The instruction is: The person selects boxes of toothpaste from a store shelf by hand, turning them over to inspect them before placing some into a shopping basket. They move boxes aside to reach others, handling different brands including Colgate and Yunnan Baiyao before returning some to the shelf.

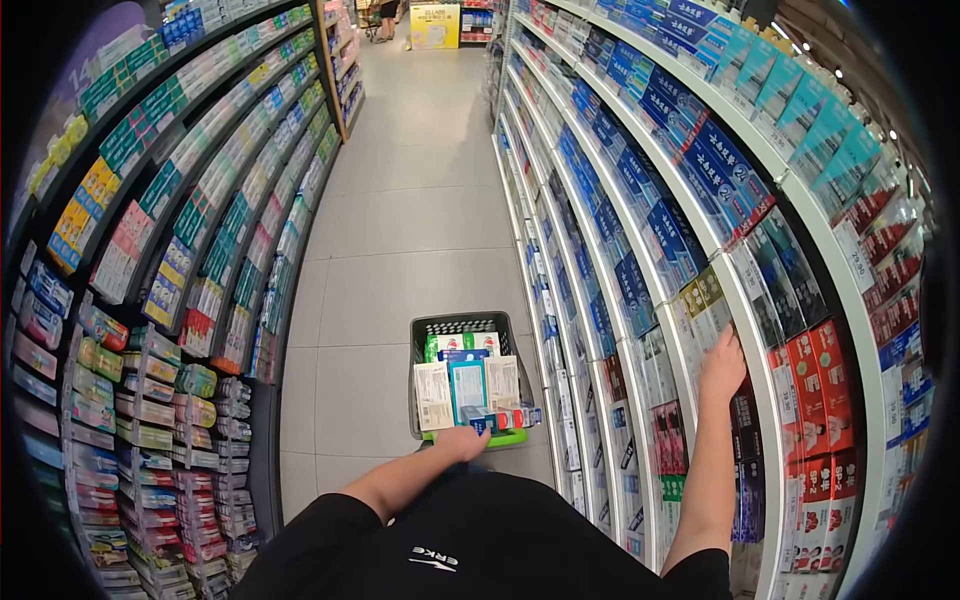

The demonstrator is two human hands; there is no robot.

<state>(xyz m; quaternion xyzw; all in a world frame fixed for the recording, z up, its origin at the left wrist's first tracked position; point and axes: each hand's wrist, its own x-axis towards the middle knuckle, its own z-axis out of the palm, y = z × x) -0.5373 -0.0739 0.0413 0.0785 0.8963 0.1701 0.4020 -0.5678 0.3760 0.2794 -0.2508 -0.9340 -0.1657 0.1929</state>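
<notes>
My left hand (463,443) is closed around the green handle (514,437) of a dark shopping basket (416,375). Several packaged goods fill the basket, among them a blue box (467,388), pale boxes (434,395) to either side and a green-and-white pack (462,343). Clear blister packs (512,416) lie on top near my left fingers. Up at the right-hand shelf, my right hand (722,370) reaches in with its fingers stretched out against a row of pale-and-gold boxes (706,305). Its fingertips are partly hidden, and I see nothing held in it.
Toothpaste boxes line the right shelves (640,140), with red boxes (815,385) beside my right arm. Left shelves (200,190) carry more boxes and hanging packs (150,430). Between them runs a grey tiled aisle (400,200). Far off stand a yellow display (434,27) and a person (387,18).
</notes>
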